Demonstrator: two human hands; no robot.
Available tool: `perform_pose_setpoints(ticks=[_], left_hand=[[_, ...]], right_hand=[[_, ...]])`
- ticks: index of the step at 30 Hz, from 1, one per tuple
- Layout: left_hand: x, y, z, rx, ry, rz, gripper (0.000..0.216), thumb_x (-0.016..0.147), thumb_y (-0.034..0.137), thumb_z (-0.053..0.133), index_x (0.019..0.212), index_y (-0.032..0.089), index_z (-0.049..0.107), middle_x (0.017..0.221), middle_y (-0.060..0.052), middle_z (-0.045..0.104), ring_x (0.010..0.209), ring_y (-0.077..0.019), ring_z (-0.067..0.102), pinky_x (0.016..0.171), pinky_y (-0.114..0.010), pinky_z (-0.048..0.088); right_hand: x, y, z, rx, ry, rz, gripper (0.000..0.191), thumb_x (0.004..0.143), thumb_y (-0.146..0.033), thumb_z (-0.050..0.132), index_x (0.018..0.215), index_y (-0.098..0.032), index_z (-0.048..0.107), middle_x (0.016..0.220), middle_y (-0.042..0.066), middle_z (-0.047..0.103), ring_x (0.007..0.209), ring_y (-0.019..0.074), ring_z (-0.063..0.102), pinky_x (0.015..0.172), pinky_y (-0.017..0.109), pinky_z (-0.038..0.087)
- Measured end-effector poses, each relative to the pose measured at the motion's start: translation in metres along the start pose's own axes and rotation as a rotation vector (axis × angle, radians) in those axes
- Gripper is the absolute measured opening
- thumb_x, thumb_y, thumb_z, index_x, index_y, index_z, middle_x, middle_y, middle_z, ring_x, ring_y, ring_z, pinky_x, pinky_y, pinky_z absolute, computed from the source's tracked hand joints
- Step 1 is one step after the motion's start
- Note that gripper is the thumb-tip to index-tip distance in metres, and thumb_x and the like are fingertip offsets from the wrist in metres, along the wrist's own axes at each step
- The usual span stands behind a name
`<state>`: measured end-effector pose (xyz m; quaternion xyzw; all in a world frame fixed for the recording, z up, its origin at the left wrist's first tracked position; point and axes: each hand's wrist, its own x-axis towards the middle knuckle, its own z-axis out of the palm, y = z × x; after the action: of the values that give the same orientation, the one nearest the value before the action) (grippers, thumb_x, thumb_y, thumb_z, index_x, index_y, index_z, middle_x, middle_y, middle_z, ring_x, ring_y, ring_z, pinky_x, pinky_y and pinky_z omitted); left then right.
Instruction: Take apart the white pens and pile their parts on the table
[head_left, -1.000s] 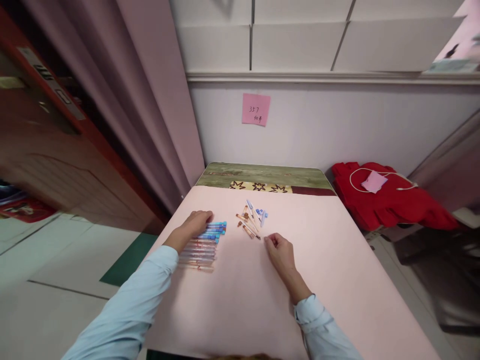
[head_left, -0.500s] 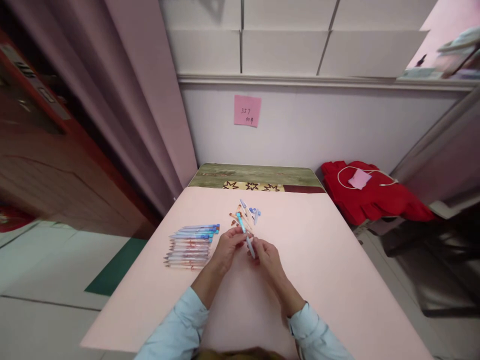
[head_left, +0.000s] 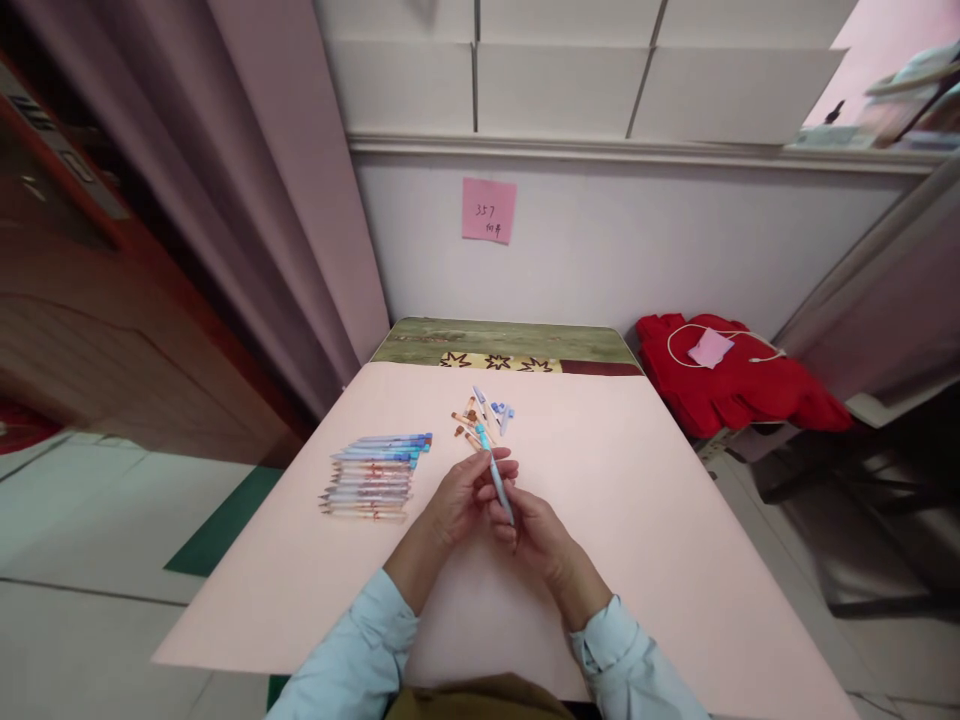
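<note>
Between my two hands is a light blue pen (head_left: 498,480) with a turquoise top, tilted with that top pointing away from me. My left hand (head_left: 466,490) is closed around its upper half. The fingers of my right hand (head_left: 531,522) close on its lower end. Just beyond the pen lies a loose pile of pen parts (head_left: 474,410), with brown and pale barrels and small brown pieces. Small blue pieces (head_left: 504,411) lie at the pile's right. To the left of my hands, a row of pens (head_left: 371,478) lies side by side, blue ones at the far end and clear-and-red ones nearer.
A pale pink sheet (head_left: 637,560) covers the table, whose green patterned top (head_left: 510,342) shows at the back. Red cloth (head_left: 720,385) with a white cord lies to the right. A pink note (head_left: 488,210) is on the wall. A curtain (head_left: 285,190) hangs at left.
My hands have shifted their grip along the pen, and my right fingers now sit lower around its near end. The whole view has tipped slightly, moving everything up a little.
</note>
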<state>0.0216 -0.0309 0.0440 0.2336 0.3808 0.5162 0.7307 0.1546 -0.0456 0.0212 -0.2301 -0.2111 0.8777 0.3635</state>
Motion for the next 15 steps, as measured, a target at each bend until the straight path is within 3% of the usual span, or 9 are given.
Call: perform_pose_setpoints(ticks=[7,10,13,15], left_hand=[[-0.0092,-0.0064,0.0056,-0.037,-0.124,-0.028,0.031,0.084,0.031,0.065,0.107,0.012,0.069,0.103,-0.015,0.071,0.102,-0.0228,0.065,0.089,-0.032,0.050],[-0.0091,-0.0081,0.0067,0.013,-0.110,-0.011,0.029,0.082,0.033,0.066,0.098,0.010,0.073,0.082,-0.011,0.072,0.084,-0.0194,0.068,0.081,-0.029,0.052],[-0.0078,-0.0095,0.0070,0.087,-0.076,0.058,0.028,0.080,0.035,0.068,0.086,0.009,0.074,0.053,-0.003,0.060,0.061,-0.0150,0.064,0.069,-0.025,0.051],[-0.0071,-0.0109,0.0076,0.111,-0.029,0.091,0.028,0.078,0.037,0.071,0.082,0.009,0.073,0.051,-0.003,0.060,0.053,-0.0139,0.061,0.059,-0.025,0.050]], right_hand=[[-0.0048,-0.0054,-0.0071,0.116,-0.082,0.071,0.030,0.079,-0.041,0.073,0.084,-0.015,0.059,0.053,-0.011,0.030,0.041,0.0021,0.011,0.036,0.014,0.011],[-0.0051,-0.0036,-0.0074,0.029,-0.037,0.044,0.035,0.079,-0.048,0.072,0.084,-0.016,0.057,0.053,-0.010,0.030,0.040,0.0023,0.013,0.036,0.015,0.011],[-0.0030,-0.0005,-0.0048,-0.094,0.021,-0.012,0.043,0.074,-0.056,0.072,0.079,-0.017,0.055,0.051,-0.010,0.035,0.037,0.0022,0.021,0.036,0.016,0.014],[-0.0009,0.0015,-0.0028,-0.214,0.042,-0.072,0.047,0.072,-0.061,0.072,0.075,-0.018,0.053,0.050,-0.009,0.040,0.036,0.0031,0.029,0.035,0.017,0.018]])
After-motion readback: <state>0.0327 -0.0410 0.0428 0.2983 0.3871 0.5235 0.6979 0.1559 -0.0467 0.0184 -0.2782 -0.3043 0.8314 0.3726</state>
